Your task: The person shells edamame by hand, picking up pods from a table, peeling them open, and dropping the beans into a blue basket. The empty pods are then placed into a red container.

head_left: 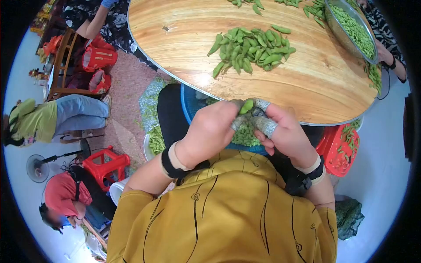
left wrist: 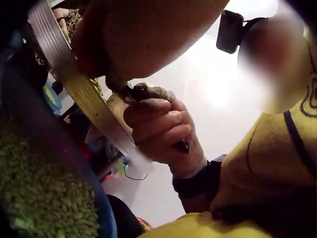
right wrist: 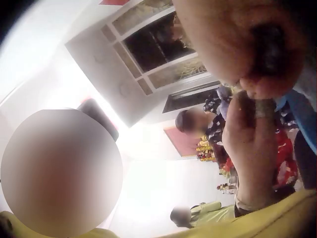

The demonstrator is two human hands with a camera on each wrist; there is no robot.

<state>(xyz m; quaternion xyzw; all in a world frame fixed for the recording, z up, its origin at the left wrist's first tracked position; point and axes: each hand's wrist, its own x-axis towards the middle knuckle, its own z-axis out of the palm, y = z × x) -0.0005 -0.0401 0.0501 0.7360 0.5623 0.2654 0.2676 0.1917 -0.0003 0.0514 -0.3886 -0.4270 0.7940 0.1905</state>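
Observation:
My left hand (head_left: 211,128) pinches a green soybean pod (head_left: 247,106) between thumb and fingers, just off the table's near edge. Facing it, my right hand (head_left: 287,131) has its fingers curled around a small dark object (left wrist: 184,147); its kind I cannot tell. Grey wraps (head_left: 265,126) cover the thumb and some fingertips. The fingertips of both hands meet at the pod. Directly below, a blue basin (head_left: 187,103) contains shelled green beans (head_left: 245,136), partly hidden by the hands. On the wooden table (head_left: 175,52) ahead lies a pile of unshelled pods (head_left: 252,49).
A metal bowl (head_left: 372,55) of shelled beans stands at the table's right, beside another person's hand (head_left: 386,56). A red tray (head_left: 340,153) with pods is low on the right. To the left are a red stool (head_left: 106,164), a fan (head_left: 38,168) and other people.

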